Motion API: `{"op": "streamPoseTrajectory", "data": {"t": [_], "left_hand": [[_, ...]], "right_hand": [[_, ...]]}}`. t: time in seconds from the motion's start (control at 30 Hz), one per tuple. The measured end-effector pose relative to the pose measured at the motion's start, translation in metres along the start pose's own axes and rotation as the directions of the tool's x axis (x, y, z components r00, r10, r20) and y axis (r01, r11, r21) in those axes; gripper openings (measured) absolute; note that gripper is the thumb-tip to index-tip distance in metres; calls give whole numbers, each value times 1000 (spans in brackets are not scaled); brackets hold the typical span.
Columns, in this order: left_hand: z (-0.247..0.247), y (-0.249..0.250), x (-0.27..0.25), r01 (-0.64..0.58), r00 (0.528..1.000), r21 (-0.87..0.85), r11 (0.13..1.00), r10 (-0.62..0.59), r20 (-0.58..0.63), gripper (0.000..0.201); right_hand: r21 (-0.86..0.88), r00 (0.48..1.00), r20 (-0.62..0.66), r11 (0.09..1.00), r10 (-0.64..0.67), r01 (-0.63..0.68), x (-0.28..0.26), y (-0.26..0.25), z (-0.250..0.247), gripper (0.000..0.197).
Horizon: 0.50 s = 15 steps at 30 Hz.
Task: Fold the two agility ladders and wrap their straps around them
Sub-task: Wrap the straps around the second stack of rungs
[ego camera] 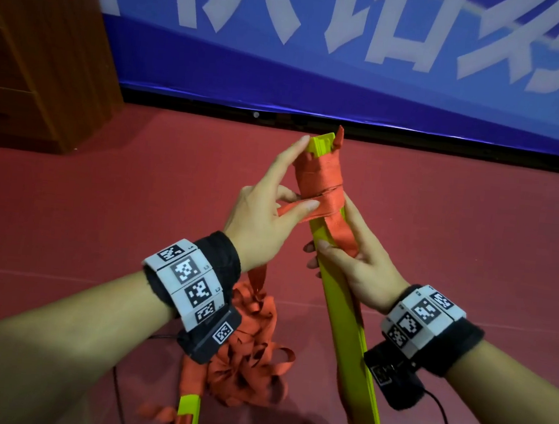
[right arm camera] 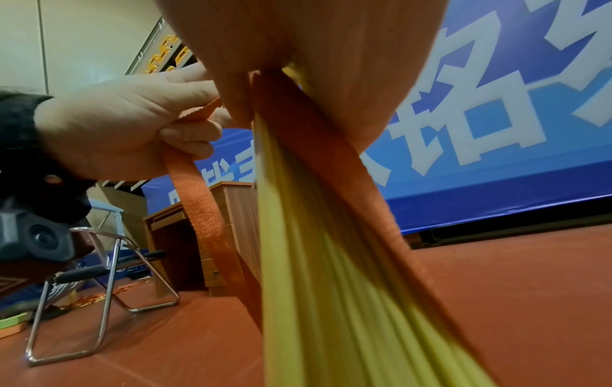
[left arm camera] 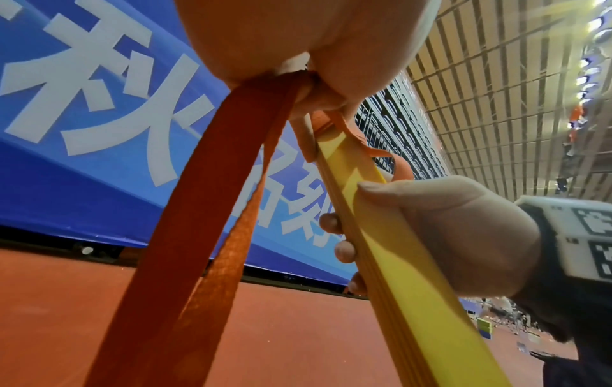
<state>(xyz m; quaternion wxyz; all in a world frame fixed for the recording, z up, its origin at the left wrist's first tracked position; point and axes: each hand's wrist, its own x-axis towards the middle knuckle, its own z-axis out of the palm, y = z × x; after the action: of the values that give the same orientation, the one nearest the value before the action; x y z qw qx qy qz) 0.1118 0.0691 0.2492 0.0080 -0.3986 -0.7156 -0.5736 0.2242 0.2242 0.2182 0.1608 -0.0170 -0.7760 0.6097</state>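
Note:
I hold a stack of yellow rungs (ego camera: 341, 305) tilted up off the floor. An orange strap (ego camera: 321, 178) is wound several times round its upper end. My left hand (ego camera: 292, 203) pinches the loose strap beside the wrap, with its index finger reaching up to the rung tips. My right hand (ego camera: 342, 251) grips the stack at mid-length, with a strap length under its fingers. In the left wrist view the strap (left arm camera: 205, 209) hangs down beside the stack (left arm camera: 414, 275). The second ladder (ego camera: 248, 354) lies loose on the floor below my left wrist, with one rung (ego camera: 188, 413) showing.
A blue banner (ego camera: 353, 49) with white characters runs along the far edge of the red floor (ego camera: 85, 211). A wooden cabinet (ego camera: 42, 49) stands at the back left. In the right wrist view a folding metal chair (right arm camera: 99, 275) stands near the cabinet (right arm camera: 228, 230).

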Motion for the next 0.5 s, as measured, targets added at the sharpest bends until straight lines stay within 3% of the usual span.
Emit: {"op": "streamPoseTrajectory", "data": {"t": [0.3, 0.4, 0.5], "left_hand": [[2, -2, -1, 19, 988, -158, 987, 5, 152, 82], [2, -2, -3, 21, 993, -184, 983, 1, 115, 83], [6, 5, -6, 37, 999, -24, 999, -36, 23, 84]], "right_hand": [[55, 992, 48, 992, 115, -118, 1, -6, 6, 78], [21, 990, 77, 992, 119, -121, 1, -8, 6, 80], [-40, 995, 57, 996, 87, -85, 3, -6, 10, 90]]}}
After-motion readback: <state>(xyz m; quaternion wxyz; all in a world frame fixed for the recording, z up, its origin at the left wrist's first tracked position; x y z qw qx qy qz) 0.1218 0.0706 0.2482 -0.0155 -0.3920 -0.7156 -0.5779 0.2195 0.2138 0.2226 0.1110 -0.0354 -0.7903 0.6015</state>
